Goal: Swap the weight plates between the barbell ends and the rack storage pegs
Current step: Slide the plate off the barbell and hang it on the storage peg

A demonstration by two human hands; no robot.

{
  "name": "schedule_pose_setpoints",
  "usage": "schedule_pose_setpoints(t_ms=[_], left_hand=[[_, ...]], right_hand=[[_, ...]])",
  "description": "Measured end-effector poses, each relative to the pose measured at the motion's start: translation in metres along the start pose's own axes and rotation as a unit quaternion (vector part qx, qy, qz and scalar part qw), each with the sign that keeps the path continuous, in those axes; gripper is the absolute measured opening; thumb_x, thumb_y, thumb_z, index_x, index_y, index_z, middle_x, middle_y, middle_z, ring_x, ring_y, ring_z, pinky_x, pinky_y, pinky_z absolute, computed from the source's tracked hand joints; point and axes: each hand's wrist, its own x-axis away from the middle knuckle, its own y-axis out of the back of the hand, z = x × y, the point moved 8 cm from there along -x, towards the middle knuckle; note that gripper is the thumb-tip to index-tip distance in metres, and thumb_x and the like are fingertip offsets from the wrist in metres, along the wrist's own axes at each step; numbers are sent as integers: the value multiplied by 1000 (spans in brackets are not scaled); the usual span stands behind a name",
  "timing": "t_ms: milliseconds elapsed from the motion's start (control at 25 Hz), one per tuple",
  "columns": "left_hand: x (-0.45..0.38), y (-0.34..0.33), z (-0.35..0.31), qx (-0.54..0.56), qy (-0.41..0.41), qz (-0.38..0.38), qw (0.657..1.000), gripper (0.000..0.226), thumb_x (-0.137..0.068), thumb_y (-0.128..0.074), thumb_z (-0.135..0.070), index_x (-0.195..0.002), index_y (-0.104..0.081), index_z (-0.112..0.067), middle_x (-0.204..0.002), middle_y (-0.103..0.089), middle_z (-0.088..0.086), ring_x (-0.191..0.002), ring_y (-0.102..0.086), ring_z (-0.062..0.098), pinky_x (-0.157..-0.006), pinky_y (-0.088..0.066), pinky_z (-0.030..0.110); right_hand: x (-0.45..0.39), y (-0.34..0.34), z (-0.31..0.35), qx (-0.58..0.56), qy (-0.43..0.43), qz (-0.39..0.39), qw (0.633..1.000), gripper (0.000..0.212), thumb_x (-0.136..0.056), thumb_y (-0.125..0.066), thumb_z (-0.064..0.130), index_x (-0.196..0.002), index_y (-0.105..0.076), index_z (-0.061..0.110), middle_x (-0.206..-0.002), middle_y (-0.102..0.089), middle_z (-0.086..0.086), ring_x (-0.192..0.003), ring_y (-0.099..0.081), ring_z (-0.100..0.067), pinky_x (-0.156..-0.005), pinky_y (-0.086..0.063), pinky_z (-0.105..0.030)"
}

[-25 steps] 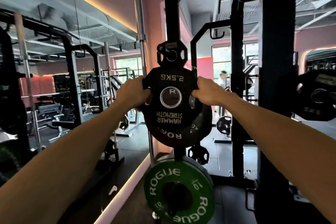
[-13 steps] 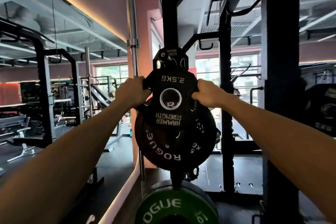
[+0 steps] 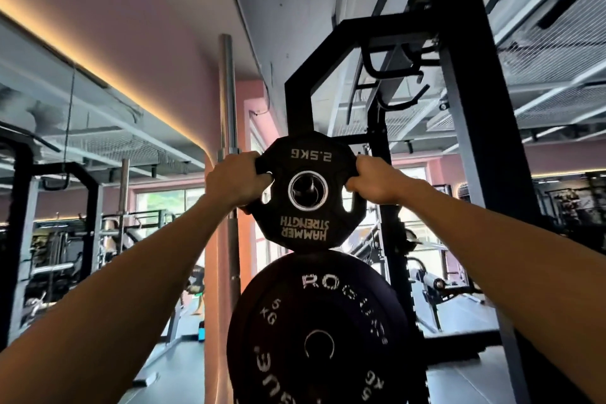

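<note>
Black 2.5 kg plate gripped by both hands.

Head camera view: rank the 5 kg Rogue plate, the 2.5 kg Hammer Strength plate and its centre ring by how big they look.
1. 5 kg Rogue plate, partly cropped and seemingly nearer.
2. 2.5 kg Hammer Strength plate.
3. Centre ring.

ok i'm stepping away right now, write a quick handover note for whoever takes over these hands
Left hand: grips the left edge of the 2.5 kg plate.
Right hand: grips its right edge.
The plate is held upright, text upside down, in front of the rack upright, above the 5 kg Rogue plate, which hangs on the rack.
Whether the 2.5 kg plate is on a peg cannot be told.
Done: plate in hand. Left: seat it at its destination, then go on with the swap.
</note>
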Motion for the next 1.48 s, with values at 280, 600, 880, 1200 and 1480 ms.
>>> schedule_pose_setpoints(t_ms=[280,600,880,1200,1480], left_hand=[[-55,-9,16,9,-5,-21,1000,31,-83,-61,-35,-108,-64,-17,-95,-67,8,-88,-63,30,-79,-53,37],[-76,-62,32,-11,-21,-16,1000,28,-88,-56,-36,-107,-60,-16,-83,-58,2,-83,-58,26,-83,-50,39],[-89,-140,45,36,-73,-8,997,29,-100,-39,-34,-118,-27,-14,-93,-53,10,-74,-61,35,-65,-48,42],[-120,-205,64,-64,-109,-32,991,38,-99,-29,-40,-122,-37,-10,-109,-36,12,-82,-52,36,-59,-46,45],[-122,-212,59,-61,-127,-19,990,37,-99,-40,-36,-123,-37,-9,-114,-37,15,-85,-52,33,-61,-46,45]], right_hand=[[-53,4,-5,-9,1,-19,1000,10,-82,-59,10,-77,-58,1,-80,-61,-13,-85,-62,-33,-72,-51,-39],[-87,-38,-29,-21,-13,-5,1000,8,-81,-57,3,-85,-61,-3,-83,-62,-16,-85,-61,-29,-68,-46,-32],[-127,-84,-71,6,-60,4,998,33,-95,-46,15,-115,-21,9,-92,-52,-17,-90,-57,-34,-75,-44,-40],[-161,-118,-106,70,-74,-45,994,50,-91,-44,23,-135,-24,10,-133,-27,-16,-124,-37,-38,-104,-36,-48],[-172,-125,-114,94,-77,-50,991,55,-94,-45,25,-140,-20,9,-138,-26,-21,-126,-37,-41,-104,-36,-50]])
